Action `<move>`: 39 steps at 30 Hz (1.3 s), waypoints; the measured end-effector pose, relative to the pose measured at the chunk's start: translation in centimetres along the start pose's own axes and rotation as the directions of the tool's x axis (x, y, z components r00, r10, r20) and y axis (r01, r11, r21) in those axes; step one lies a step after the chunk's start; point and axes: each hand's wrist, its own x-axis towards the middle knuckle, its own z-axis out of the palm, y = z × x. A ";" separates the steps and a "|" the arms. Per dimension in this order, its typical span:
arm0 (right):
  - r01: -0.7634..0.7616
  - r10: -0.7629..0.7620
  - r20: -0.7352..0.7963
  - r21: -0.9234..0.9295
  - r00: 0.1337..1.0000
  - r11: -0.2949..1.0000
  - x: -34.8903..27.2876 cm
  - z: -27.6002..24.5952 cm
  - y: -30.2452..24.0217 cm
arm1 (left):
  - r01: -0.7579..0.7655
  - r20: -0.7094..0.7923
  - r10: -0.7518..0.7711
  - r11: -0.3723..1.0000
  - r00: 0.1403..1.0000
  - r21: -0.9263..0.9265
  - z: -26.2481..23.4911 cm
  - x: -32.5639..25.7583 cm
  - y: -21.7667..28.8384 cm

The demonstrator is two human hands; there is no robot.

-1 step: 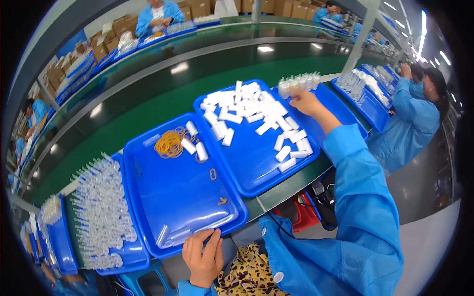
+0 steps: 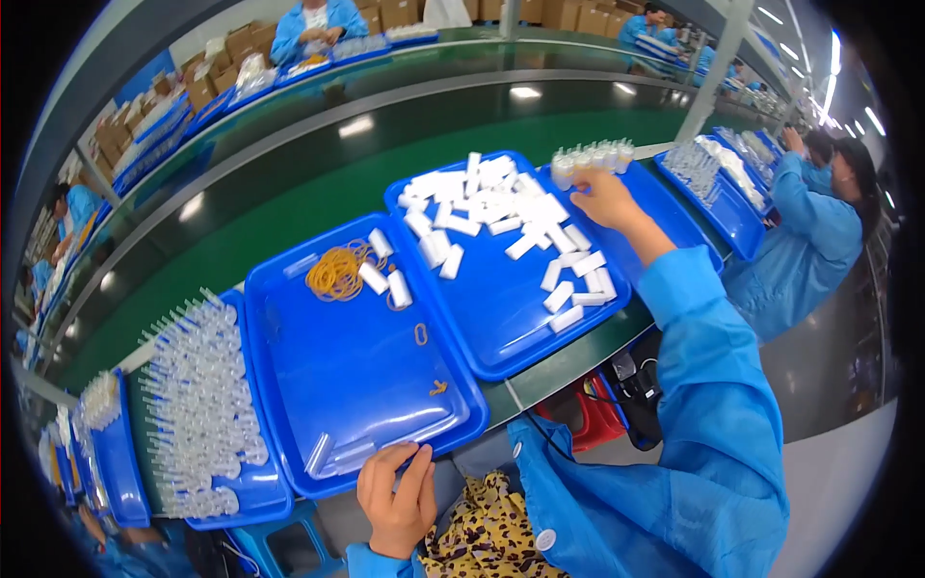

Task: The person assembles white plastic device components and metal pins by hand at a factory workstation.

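My right hand (image 2: 609,204) reaches to the far right, its bent fingers closed against the near side of a row of small clear plastic parts (image 2: 605,154) with thin tips pointing up. Whatever those fingers grip is hidden. My left hand (image 2: 397,501) is at the front rim of a blue tray (image 2: 347,356), thumb and fingers drawn together; I cannot make out anything between them. Clear tubes (image 2: 318,453) lie in this tray beside my left fingertips. Farther back in it are a tangle of yellow rubber bands (image 2: 337,273) and several white cylindrical pieces (image 2: 373,278).
A second blue tray (image 2: 482,332) holds a heap of white pieces (image 2: 501,197). Left stands a tray crowded with clear spiked parts (image 2: 202,414). Beyond runs a green conveyor belt (image 2: 385,173). A co-worker in blue (image 2: 809,222) sits at the right; others work across the line.
The whole view has shifted a little. My right fingers sit slightly farther over the near edge of the row of parts. My left hand keeps its place at the tray rim.
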 end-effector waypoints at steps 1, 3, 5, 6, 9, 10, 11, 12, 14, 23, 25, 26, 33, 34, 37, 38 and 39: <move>0.026 -0.026 0.030 0.019 0.999 0.999 -0.6 -0.5 -2.7 | 0.037 -0.002 -0.037 0.999 0.999 0.024 -0.4 -0.3 -0.3; 0.288 -0.325 0.113 0.258 0.939 0.922 -1.9 -1.2 -8.8 | 0.080 -0.127 -0.075 0.996 0.989 0.030 -1.6 -1.1 -0.4; 0.418 -0.445 0.204 0.164 0.872 0.893 -3.5 0.0 -10.2 | 0.157 -0.210 -0.135 0.983 0.968 0.093 -2.4 -1.6 -0.7; 0.476 -0.501 0.226 0.159 0.835 0.865 -4.0 0.6 -9.1 | 0.139 -0.271 -0.107 0.985 0.957 0.102 -2.8 -1.5 -0.9; 0.396 -0.434 0.273 0.185 0.859 0.899 -5.4 0.5 -8.9 | 0.163 -0.457 -0.054 0.965 0.888 0.204 -5.0 -1.8 -2.6; 0.322 -0.380 0.343 0.215 0.859 0.922 -5.8 -0.1 -10.2 | 0.223 -0.537 -0.055 0.942 0.841 0.253 -6.3 -2.2 -3.3; 0.411 -0.451 0.321 0.187 0.833 0.892 -5.9 0.1 -10.2 | 0.316 -0.588 -0.089 0.902 0.804 0.296 -8.0 -3.0 -3.8; 0.421 -0.478 0.309 0.234 0.822 0.876 -6.2 0.2 -10.9 | 0.411 -0.669 -0.122 0.863 0.733 0.293 -9.1 -3.9 -4.8; 0.431 -0.495 0.326 0.251 0.806 0.867 -5.8 0.8 -11.1 | 0.533 -0.750 -0.093 0.760 0.655 0.372 -12.1 -5.7 -6.6; 0.392 -0.396 0.322 0.080 0.860 0.916 -5.7 0.1 -12.7 | 0.755 -0.749 -0.303 0.537 0.589 0.376 -13.8 -9.3 -10.3; 0.497 -0.517 0.048 0.207 0.855 0.842 -6.0 -0.6 -13.4 | 0.737 -0.755 -0.298 0.585 0.584 0.339 -14.0 -8.9 -10.4; 0.327 -0.388 0.149 0.318 0.910 0.890 -6.7 -2.2 -15.3 | 0.709 -0.776 -0.241 0.617 0.583 0.341 -13.9 -8.6 -10.6; 0.133 -0.486 0.082 0.911 0.870 0.391 -10.7 -4.6 -20.5 | 0.540 -0.754 -0.414 0.836 0.510 -0.094 -12.2 -6.6 -6.3; 0.059 -0.434 0.104 0.937 0.895 0.345 -11.5 -4.5 -21.5 | 0.527 -0.696 -0.450 0.841 0.560 -0.119 -11.7 -6.3 -5.5; -0.074 -0.418 0.101 0.994 0.903 0.080 -13.6 -3.7 -23.6 | 0.394 -0.544 -0.405 0.908 0.735 -0.144 -9.7 -5.4 -4.2; -0.065 -0.425 0.077 0.997 0.902 0.043 -14.3 -3.3 -24.1 | 0.383 -0.470 -0.514 0.855 0.717 -0.351 -8.7 -4.3 -3.2; -0.058 -0.434 0.054 0.998 0.899 0.005 -14.8 -3.1 -24.5 | 0.371 -0.370 -0.607 0.757 0.703 -0.538 -7.8 -3.3 -2.2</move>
